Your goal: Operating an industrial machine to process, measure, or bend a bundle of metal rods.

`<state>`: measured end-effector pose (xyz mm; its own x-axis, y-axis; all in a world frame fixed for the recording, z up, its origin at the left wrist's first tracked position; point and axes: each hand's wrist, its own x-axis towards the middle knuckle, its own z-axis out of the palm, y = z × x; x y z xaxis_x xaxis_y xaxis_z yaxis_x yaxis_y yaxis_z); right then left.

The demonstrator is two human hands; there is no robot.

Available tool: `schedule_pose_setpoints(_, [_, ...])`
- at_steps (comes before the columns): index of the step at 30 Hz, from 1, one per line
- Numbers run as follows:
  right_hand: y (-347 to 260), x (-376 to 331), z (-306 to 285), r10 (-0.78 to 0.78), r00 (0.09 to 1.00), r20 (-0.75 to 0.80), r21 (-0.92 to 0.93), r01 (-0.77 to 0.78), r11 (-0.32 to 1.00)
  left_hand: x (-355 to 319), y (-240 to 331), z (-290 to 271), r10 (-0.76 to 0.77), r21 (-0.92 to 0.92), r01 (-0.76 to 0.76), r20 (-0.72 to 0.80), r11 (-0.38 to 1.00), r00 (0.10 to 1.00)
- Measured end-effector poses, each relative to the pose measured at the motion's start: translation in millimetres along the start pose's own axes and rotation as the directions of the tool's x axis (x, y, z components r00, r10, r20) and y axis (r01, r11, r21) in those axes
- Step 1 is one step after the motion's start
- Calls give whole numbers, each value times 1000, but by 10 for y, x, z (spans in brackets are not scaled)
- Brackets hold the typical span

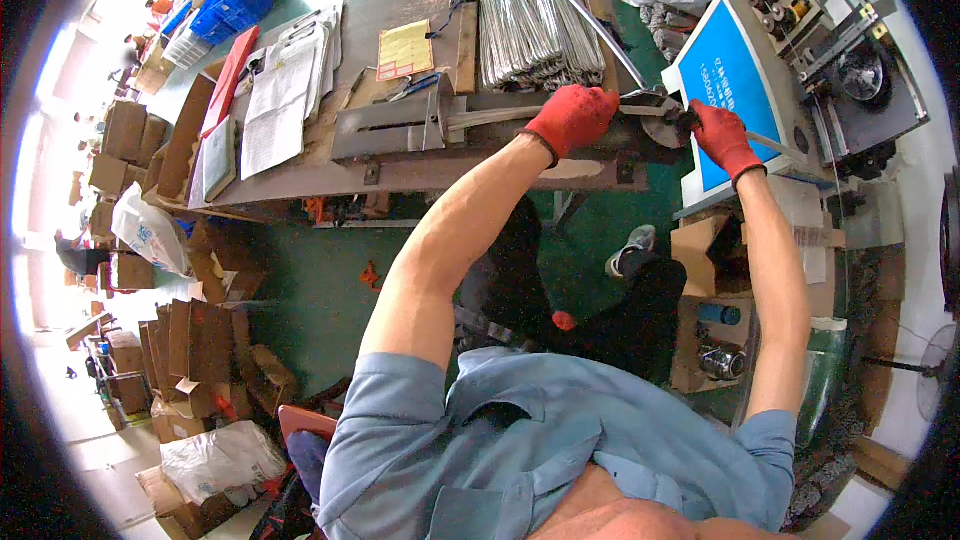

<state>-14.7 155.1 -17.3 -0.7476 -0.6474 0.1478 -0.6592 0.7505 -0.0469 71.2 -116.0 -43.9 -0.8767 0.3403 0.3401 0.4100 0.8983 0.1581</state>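
Gloves first: both hands are in red work gloves, out over a brown counter [300,180] at a small bending jig. Left hand [572,118] is curled down, fingers closed on a thin silver tube [500,116] right where it meets the round metal wheel [662,130] of the jig. Right hand [722,137] sits just beside the wheel on the other side, fingers wrapped tight around a dark handle [688,120], with a thin rod [775,145] sticking out past the glove toward a blue-fronted machine [735,75]. The tube lies flat along the counter's front edge, running from a grey metal bracket [392,125] to the wheel. Behind it is a big stack of identical silver tubes [530,25], plus a yellow sheet [404,50] and some white papers [280,100] further left. Cardboard boxes [210,340] are piled on the green floor [330,280] below.
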Motion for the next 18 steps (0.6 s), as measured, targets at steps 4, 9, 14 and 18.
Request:
schedule_pose_setpoints(4, [35,-12,-13,22,1000,5,-4,-22,1000,36,39,-50,7,-56,-5,33,998,999])
schedule_pose_setpoints(9, [29,-2,-31,-82,989,-127,-21,80,997,-10,1,-14,-29,-77,32,43,997,999])
schedule_pose_setpoints(14, [-42,-41,-263,-63,996,-56,43,66,997,35,-2,-32,8,-92,-2,60,996,998])
schedule_pose_setpoints(18, [9,61,-172,-133,991,32,-78,135,988,41,-4,-45,19,-108,-13,56,994,998])
